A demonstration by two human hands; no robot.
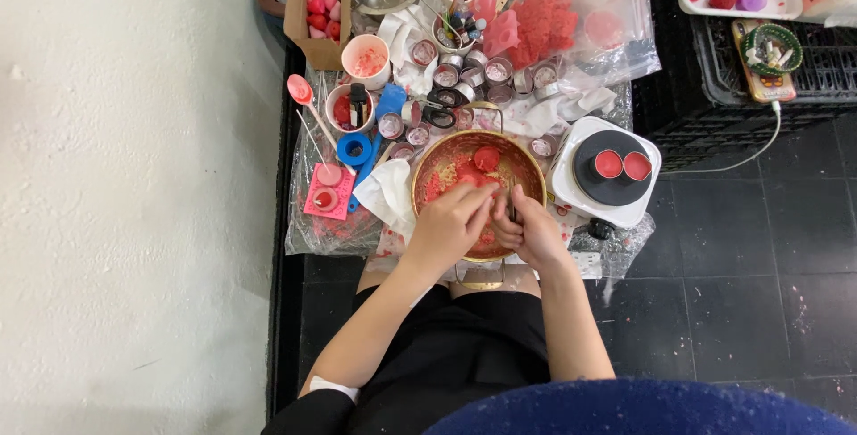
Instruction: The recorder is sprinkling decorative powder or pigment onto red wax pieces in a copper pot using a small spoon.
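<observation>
Clutter ran across the floor, covered by a plastic sheet (pixel 308 225). At left, a pink card (pixel 328 192) and a roll of blue tape (pixel 354 148) lay near a white cup of red bits (pixel 366 62); the long pink spoon (pixel 302 91) beside them could have been knocked if an elbow swung out. At centre, the brass-coloured bowl (pixel 527 167) of red crumbly stuff sat just in front of the knees, with a round red lump (pixel 486 159) inside it. Left hand (pixel 451 225) was curled over the near part of the bowl, fingers bent down into the crumbs. Right hand (pixel 528 231) was pinched shut, touching the left; what it pinched I could not tell, maybe a thin dark tool. Likely risk: pressing on the near rim could have tipped the bowl and spilled crumbs onto the lap. Small metal tins (pixel 498 71) crowded the far side, easy to topple. At right, a white hot plate (pixel 607 171) carried two red-filled tins (pixel 623 165), just beside the bowl; a bumped wrist there could have meant a burn or a spill.
</observation>
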